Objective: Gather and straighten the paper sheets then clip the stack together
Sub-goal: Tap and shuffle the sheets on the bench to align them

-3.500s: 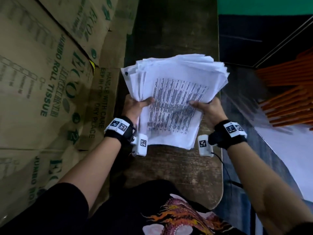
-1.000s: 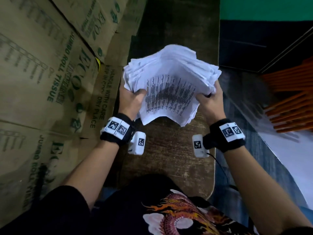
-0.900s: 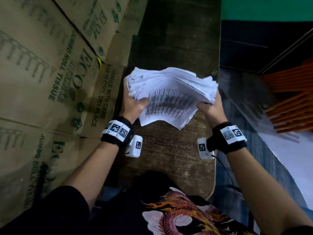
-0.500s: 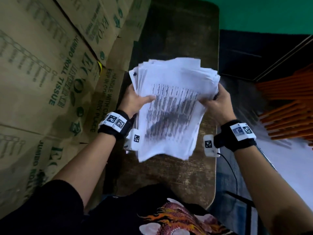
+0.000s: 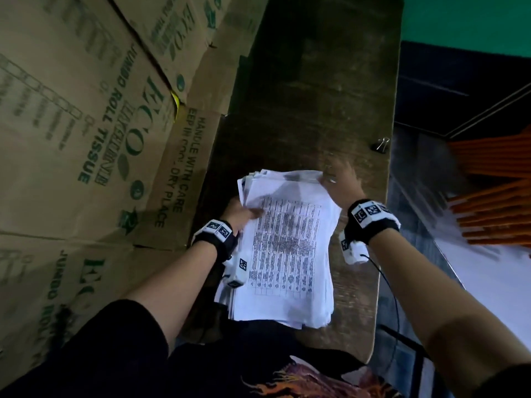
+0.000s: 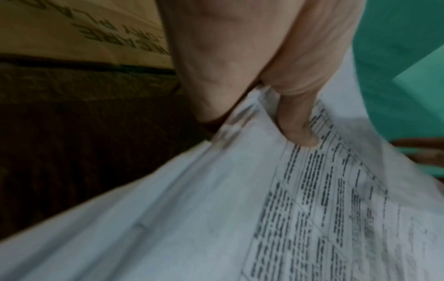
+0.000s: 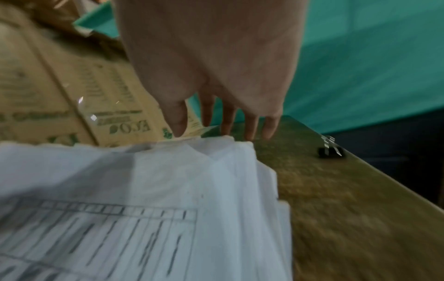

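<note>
cardboard boxes (image 5: pixel 86 139) read "jumbo roll tissue", "eco", "handle with care".

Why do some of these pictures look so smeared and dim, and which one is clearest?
Head view: clearest, though dim; the right hand and the orange rods are streaked. Left wrist view: soft throughout, the print on the paper stack smeared, the table dark. Right wrist view: strongest blur, with the binder clip ghosted and a shadow across the sheets.
</note>
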The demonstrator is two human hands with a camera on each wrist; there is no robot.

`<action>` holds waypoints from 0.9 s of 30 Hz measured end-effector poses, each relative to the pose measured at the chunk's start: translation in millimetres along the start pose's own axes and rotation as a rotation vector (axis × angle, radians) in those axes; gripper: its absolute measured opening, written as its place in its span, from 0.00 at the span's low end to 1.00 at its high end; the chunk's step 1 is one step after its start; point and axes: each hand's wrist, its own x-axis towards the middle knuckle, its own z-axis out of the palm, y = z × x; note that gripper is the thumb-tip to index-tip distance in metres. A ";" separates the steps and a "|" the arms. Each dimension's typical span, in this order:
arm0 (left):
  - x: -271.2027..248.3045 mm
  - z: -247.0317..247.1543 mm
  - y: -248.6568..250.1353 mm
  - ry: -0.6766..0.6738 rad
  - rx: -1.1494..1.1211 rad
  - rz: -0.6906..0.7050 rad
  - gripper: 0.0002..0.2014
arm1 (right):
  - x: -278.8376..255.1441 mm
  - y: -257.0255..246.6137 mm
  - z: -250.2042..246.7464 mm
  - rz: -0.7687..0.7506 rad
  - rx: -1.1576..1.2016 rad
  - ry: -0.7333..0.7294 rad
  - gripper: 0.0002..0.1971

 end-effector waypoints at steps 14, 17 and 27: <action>35.2 -4.5 -3.5 0.203 0.222 0.300 0.41 | 53.8 -53.3 25.1 -0.043 -0.167 -0.355 0.05; 38.6 1.3 6.9 0.447 0.610 0.665 0.35 | 55.6 -54.8 25.4 -0.033 -0.118 -0.369 0.04; 46.8 36.5 26.6 0.041 1.371 0.721 0.43 | 60.0 -57.8 13.6 0.028 -0.035 -0.434 0.01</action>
